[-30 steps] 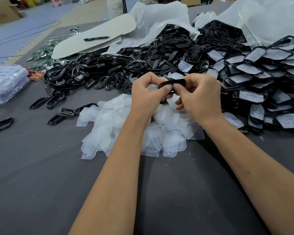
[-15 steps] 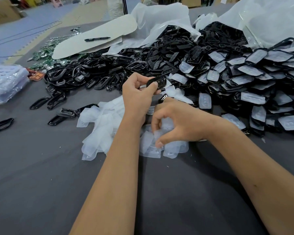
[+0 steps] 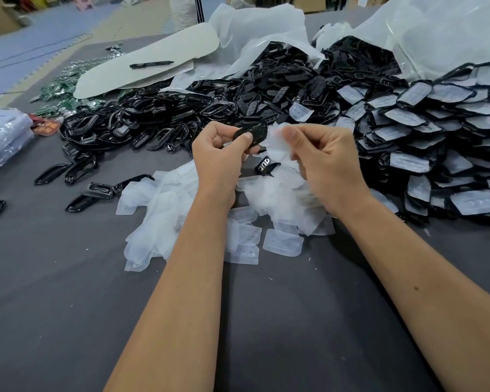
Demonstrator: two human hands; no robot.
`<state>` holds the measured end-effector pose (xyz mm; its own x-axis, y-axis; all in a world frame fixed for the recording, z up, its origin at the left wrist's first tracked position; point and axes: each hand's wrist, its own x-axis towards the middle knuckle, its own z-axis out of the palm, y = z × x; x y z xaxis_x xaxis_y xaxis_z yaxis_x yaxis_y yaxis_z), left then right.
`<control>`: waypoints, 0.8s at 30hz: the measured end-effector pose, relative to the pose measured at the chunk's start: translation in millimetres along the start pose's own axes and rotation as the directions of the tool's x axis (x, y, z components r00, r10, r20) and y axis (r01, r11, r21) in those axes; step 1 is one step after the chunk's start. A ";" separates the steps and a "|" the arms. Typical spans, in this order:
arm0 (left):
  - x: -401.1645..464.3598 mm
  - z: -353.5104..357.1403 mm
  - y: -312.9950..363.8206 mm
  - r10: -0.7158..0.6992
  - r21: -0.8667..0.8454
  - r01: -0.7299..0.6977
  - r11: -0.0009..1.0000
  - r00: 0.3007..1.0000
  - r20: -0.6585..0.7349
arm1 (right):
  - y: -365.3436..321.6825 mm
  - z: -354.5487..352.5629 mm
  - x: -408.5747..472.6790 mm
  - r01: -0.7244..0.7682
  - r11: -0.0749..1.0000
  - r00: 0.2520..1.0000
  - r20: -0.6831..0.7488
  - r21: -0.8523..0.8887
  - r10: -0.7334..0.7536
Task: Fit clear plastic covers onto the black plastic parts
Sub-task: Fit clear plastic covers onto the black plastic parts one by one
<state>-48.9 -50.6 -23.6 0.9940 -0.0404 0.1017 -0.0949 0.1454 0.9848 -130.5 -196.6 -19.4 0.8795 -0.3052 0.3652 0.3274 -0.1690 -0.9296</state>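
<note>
My left hand (image 3: 219, 157) pinches a small black plastic part (image 3: 254, 133) between thumb and fingers, above the table. Just to its right, my right hand (image 3: 323, 162) holds a clear plastic cover (image 3: 277, 142) by its edge, close beside the black part. Below both hands lies a loose pile of clear covers (image 3: 178, 210) on the dark grey table (image 3: 54, 292). One more black part (image 3: 266, 166) rests on that pile between my hands.
A heap of bare black parts (image 3: 238, 100) spills from white plastic bags (image 3: 255, 32) at the back. Covered parts (image 3: 436, 131) are stacked on the right. Black frames (image 3: 119, 125), green circuit boards (image 3: 57, 91), a pen (image 3: 150, 64) on pale card, and a bag at the left edge (image 3: 3, 137) fill the left.
My right hand dipped into the clear cover pile, then rose again with a cover next to the black part. My left hand kept hold of the black part.
</note>
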 end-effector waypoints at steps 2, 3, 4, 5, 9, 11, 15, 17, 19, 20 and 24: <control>-0.2 0.0 1.9 -0.010 -0.042 0.009 0.999 1.000 -0.016 | -1.4 -0.9 0.2 -0.038 0.995 0.993 -0.107 0.096 0.049; -0.3 0.2 2.6 -0.012 -0.059 0.010 0.998 1.000 -0.024 | -1.4 -1.7 0.9 -0.073 0.985 0.984 -0.149 0.157 0.097; 0.0 0.1 3.0 -0.015 -0.077 0.012 0.997 0.999 -0.030 | -0.9 -3.0 2.1 -0.116 0.968 0.972 -0.175 0.221 0.156; 0.1 0.5 3.1 -0.018 -0.092 0.015 0.996 0.999 -0.031 | -0.6 -4.4 3.4 -0.155 0.949 0.960 -0.186 0.275 0.211; -2.9 5.5 2.0 -0.017 -0.115 0.019 0.993 1.000 0.014 | 1.9 -5.4 7.6 -0.229 0.899 0.938 -0.161 0.373 0.306; -5.5 9.4 0.2 -0.007 -0.106 0.011 0.994 0.999 0.042 | 1.4 -3.7 7.8 -0.252 0.883 0.933 -0.144 0.396 0.331; -8.1 13.9 -2.1 -0.002 -0.078 0.009 0.997 0.995 0.096 | 4.3 -4.3 8.1 -0.222 0.903 0.940 -0.164 0.368 0.298; -8.6 15.3 -2.5 0.000 -0.076 0.008 0.997 0.994 0.109 | 5.8 -5.2 7.3 -0.171 0.937 0.955 -0.183 0.304 0.234; -9.6 16.3 -2.6 0.003 -0.087 0.007 0.996 0.993 0.115 | 5.6 -4.9 6.4 -0.159 0.947 0.961 -0.177 0.281 0.214; -10.0 16.7 -2.8 0.009 -0.089 0.001 0.996 0.993 0.118 | 5.5 -4.7 6.4 -0.161 0.949 0.961 -0.174 0.270 0.212; -10.9 17.1 -4.0 0.042 -0.077 -0.031 0.997 0.990 0.135 | 6.5 -3.4 6.6 -0.156 0.962 0.960 -0.195 0.225 0.201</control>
<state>-60.3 -67.7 -26.3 0.9728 -0.1670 0.1607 -0.1216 0.2224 0.9673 -123.7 -202.9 -22.8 0.8426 -0.5099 0.1732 0.2556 0.0956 -0.9620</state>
